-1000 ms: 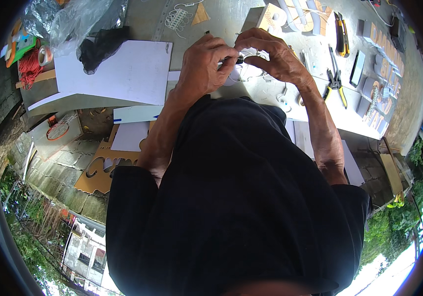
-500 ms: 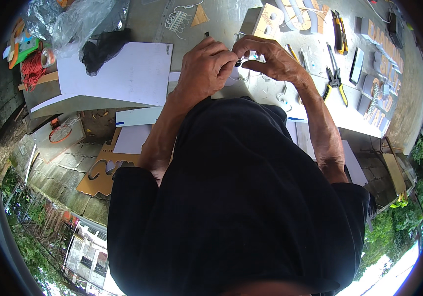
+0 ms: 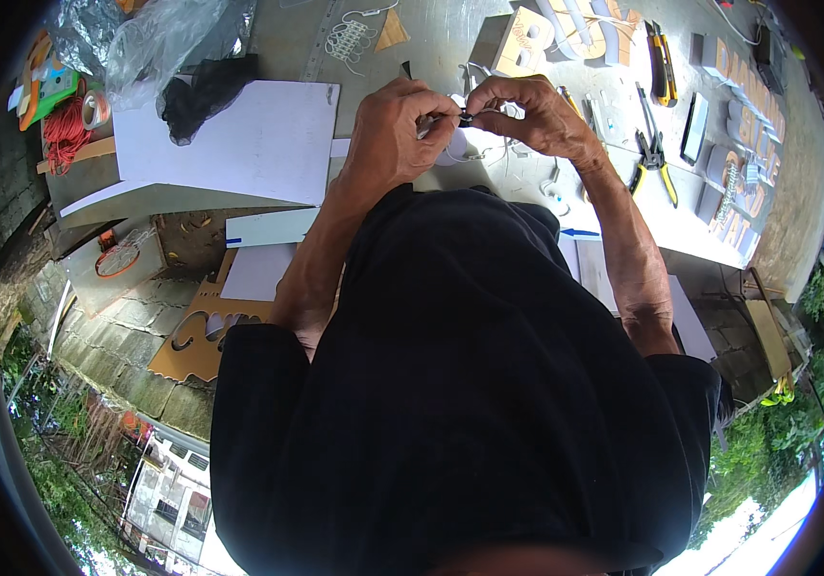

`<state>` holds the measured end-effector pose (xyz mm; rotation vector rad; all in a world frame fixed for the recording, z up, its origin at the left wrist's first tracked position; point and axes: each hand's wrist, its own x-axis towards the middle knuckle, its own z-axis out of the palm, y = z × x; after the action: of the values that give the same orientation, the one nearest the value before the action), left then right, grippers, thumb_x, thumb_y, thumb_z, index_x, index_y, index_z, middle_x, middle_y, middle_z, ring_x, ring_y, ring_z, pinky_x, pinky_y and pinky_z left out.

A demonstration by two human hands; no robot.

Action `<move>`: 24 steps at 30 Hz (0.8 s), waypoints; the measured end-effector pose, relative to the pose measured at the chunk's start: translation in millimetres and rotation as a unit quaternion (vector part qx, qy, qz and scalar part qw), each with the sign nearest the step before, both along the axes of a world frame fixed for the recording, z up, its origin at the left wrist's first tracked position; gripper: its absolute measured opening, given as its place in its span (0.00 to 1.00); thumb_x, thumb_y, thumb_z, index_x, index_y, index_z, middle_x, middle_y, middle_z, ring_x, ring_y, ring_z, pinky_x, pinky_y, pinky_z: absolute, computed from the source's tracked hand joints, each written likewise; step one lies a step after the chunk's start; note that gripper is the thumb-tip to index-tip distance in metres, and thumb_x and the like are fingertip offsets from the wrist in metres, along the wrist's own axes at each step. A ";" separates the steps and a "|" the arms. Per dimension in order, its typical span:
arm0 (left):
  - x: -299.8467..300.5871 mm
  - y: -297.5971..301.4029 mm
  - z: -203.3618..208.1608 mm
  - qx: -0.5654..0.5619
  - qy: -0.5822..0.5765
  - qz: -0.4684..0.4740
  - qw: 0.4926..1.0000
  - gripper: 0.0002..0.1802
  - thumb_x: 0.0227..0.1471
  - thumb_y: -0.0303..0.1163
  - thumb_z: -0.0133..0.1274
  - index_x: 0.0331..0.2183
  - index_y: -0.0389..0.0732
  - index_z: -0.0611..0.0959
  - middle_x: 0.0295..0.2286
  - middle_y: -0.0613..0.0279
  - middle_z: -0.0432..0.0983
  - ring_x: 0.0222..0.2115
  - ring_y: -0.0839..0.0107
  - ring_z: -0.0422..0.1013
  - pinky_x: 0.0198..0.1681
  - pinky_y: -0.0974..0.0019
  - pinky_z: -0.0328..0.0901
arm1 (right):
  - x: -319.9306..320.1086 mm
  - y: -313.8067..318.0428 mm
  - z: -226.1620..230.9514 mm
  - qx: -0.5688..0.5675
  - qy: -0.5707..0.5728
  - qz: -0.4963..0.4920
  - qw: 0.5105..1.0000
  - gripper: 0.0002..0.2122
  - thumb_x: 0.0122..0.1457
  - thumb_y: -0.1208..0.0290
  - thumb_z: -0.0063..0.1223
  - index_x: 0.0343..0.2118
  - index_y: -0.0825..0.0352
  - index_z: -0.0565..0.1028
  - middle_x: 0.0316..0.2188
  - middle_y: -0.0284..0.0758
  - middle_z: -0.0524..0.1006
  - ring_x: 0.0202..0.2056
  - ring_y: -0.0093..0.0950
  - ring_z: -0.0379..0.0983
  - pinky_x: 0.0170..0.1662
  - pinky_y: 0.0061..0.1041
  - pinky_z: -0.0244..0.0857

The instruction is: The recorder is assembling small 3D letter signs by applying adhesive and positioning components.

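Note:
My left hand and my right hand meet over the near part of the table, fingertips almost touching. Between them is a small black piece, pinched from both sides; it is too small to name. A dark narrow tip sticks up beyond my left knuckles, and whatever it belongs to is hidden by the hand. Thin white wires lie just below the fingertips. Close to my right hand stands a wooden-faced block letter. Pliers with yellow and black handles rest open farther right.
A white sheet covers the table's left, with black mesh and clear plastic on it. Red cord and a tape roll lie beyond. Rightward are a yellow-black cutter and several raised letters.
My right thumb and index finger have come together on the small black piece, where they were apart before. My left hand has shifted slightly, and the black piece shows more plainly.

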<state>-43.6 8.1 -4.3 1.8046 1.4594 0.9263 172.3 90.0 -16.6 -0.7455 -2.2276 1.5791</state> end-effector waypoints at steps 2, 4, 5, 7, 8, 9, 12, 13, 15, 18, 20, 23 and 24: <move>-0.5 0.3 0.5 -0.029 -0.024 0.013 0.999 0.06 0.47 0.24 0.64 0.32 0.39 0.87 0.24 0.64 0.77 0.22 0.76 0.68 0.26 0.71 0.64 | 0.6 -3.2 0.6 -0.081 0.036 -0.049 0.995 0.06 0.59 0.79 0.60 0.39 0.66 0.80 0.32 0.33 0.83 0.34 0.24 0.80 0.43 0.25 0.75; -1.4 1.9 -0.6 -0.052 -0.075 0.012 0.996 0.06 0.47 0.24 0.65 0.32 0.38 0.87 0.23 0.66 0.77 0.21 0.79 0.66 0.26 0.73 0.62 | 3.9 -3.3 0.7 -0.120 0.051 -0.045 0.990 0.07 0.59 0.80 0.59 0.40 0.66 0.80 0.32 0.33 0.82 0.34 0.23 0.80 0.41 0.24 0.75; -1.7 1.7 0.3 -0.052 -0.076 0.012 0.996 0.06 0.47 0.24 0.65 0.32 0.38 0.87 0.23 0.66 0.77 0.21 0.79 0.66 0.26 0.73 0.62 | 4.7 -2.9 1.5 -0.160 0.066 -0.039 0.984 0.07 0.59 0.81 0.58 0.40 0.66 0.80 0.32 0.33 0.82 0.34 0.22 0.80 0.40 0.23 0.75; -2.1 1.3 3.7 -0.063 -0.105 0.009 0.992 0.06 0.48 0.25 0.65 0.32 0.37 0.87 0.23 0.68 0.76 0.21 0.82 0.64 0.25 0.74 0.60 | 5.6 -2.1 6.3 -0.185 0.062 -0.035 0.980 0.07 0.60 0.81 0.57 0.41 0.66 0.80 0.31 0.33 0.82 0.33 0.21 0.80 0.36 0.21 0.75; -2.3 1.0 4.9 -0.063 -0.105 0.009 0.992 0.06 0.48 0.25 0.65 0.32 0.37 0.87 0.23 0.68 0.76 0.21 0.82 0.64 0.25 0.74 0.60 | 5.7 -2.3 7.6 -0.211 0.059 -0.031 0.975 0.07 0.60 0.82 0.56 0.41 0.66 0.80 0.31 0.33 0.82 0.32 0.20 0.79 0.33 0.20 0.75; -2.6 0.8 6.1 -0.066 -0.106 0.006 0.992 0.05 0.48 0.24 0.65 0.31 0.37 0.87 0.23 0.69 0.76 0.21 0.82 0.64 0.25 0.75 0.59 | 5.6 -3.4 6.3 -0.211 0.060 -0.031 0.975 0.07 0.60 0.82 0.56 0.41 0.66 0.80 0.31 0.33 0.82 0.32 0.20 0.79 0.33 0.20 0.75; -2.0 0.0 7.0 -0.064 -0.107 0.007 0.992 0.05 0.48 0.24 0.64 0.31 0.37 0.87 0.23 0.69 0.76 0.21 0.83 0.63 0.24 0.75 0.58 | 5.0 -5.8 2.6 -0.230 0.113 -0.033 0.966 0.08 0.61 0.83 0.55 0.41 0.66 0.79 0.31 0.33 0.81 0.30 0.19 0.79 0.28 0.18 0.73; -1.7 -0.3 7.1 -0.059 -0.106 0.011 0.993 0.05 0.48 0.24 0.64 0.31 0.37 0.87 0.23 0.69 0.76 0.21 0.83 0.63 0.24 0.75 0.58 | 4.8 -5.8 2.2 -0.227 0.122 -0.028 0.966 0.08 0.61 0.83 0.54 0.40 0.66 0.79 0.30 0.32 0.80 0.29 0.19 0.79 0.27 0.18 0.73; -1.4 -0.4 6.0 -0.050 -0.102 0.010 0.994 0.05 0.48 0.24 0.64 0.31 0.37 0.87 0.23 0.69 0.76 0.21 0.83 0.63 0.24 0.75 0.58 | 4.5 -5.8 2.6 -0.224 0.130 -0.024 0.966 0.08 0.61 0.84 0.54 0.40 0.66 0.79 0.30 0.32 0.80 0.29 0.20 0.79 0.27 0.18 0.72; -1.7 -0.2 7.9 -0.045 -0.097 0.007 0.994 0.05 0.48 0.24 0.64 0.31 0.37 0.87 0.23 0.68 0.76 0.21 0.83 0.63 0.24 0.74 0.59 | 4.5 -6.1 2.9 -0.245 0.132 -0.029 0.960 0.08 0.60 0.84 0.54 0.40 0.66 0.79 0.29 0.32 0.80 0.28 0.20 0.79 0.27 0.18 0.72; -2.6 -0.2 8.7 -0.051 -0.097 0.004 0.994 0.05 0.48 0.24 0.64 0.32 0.37 0.87 0.23 0.68 0.77 0.21 0.83 0.64 0.24 0.74 0.59 | 6.0 -7.0 1.0 -0.247 0.148 -0.029 0.957 0.08 0.60 0.84 0.54 0.39 0.65 0.79 0.29 0.32 0.80 0.28 0.19 0.78 0.27 0.18 0.72; -3.9 -0.3 9.0 -0.052 -0.097 -0.013 0.994 0.06 0.49 0.25 0.65 0.33 0.37 0.88 0.25 0.67 0.78 0.22 0.82 0.66 0.25 0.74 0.60 | 7.9 -6.9 0.7 -0.231 0.138 -0.035 0.963 0.09 0.58 0.85 0.55 0.39 0.65 0.79 0.29 0.32 0.80 0.28 0.18 0.78 0.26 0.17 0.71; -3.9 -0.4 9.9 -0.058 -0.098 -0.020 0.993 0.07 0.49 0.25 0.66 0.34 0.37 0.88 0.25 0.66 0.79 0.22 0.82 0.66 0.25 0.74 0.60 | 8.5 -7.2 0.5 -0.231 0.138 -0.034 0.963 0.09 0.58 0.85 0.55 0.39 0.65 0.79 0.29 0.32 0.80 0.28 0.18 0.78 0.26 0.17 0.71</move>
<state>-47.5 7.7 5.6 1.6050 1.3221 0.9495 180.9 82.8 -16.1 -0.6569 -1.6379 2.0532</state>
